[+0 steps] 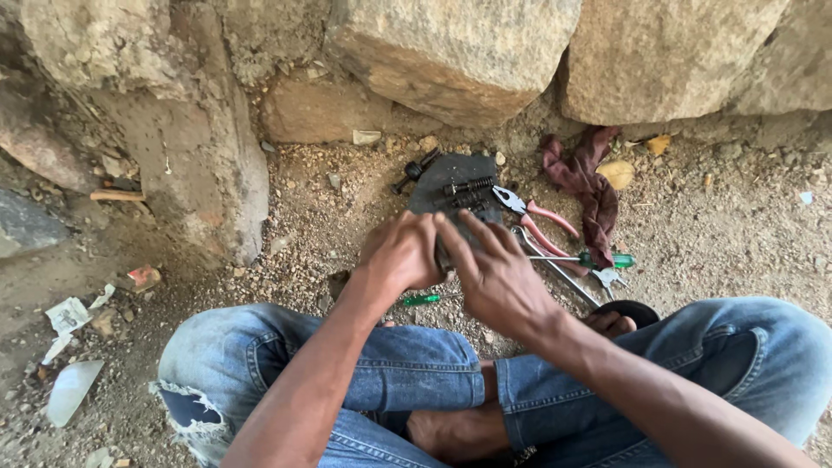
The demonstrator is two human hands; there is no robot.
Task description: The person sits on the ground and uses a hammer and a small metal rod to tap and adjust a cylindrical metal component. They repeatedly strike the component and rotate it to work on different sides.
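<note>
Your left hand (400, 253) and right hand (496, 276) grip a hidden part; the springs (468, 185) could roll off the dark slab (438, 178) if jolted.

Both hands meet over a dark slab (458, 186) on the dirt — the left hand (400, 253) curled, the right hand (498, 279) with fingers (459, 243) spread across something hidden. Just beyond the fingers lie bolts (468, 186); right of them, pliers (533, 215), a green screwdriver (598, 259), a rag (589, 186).
</note>
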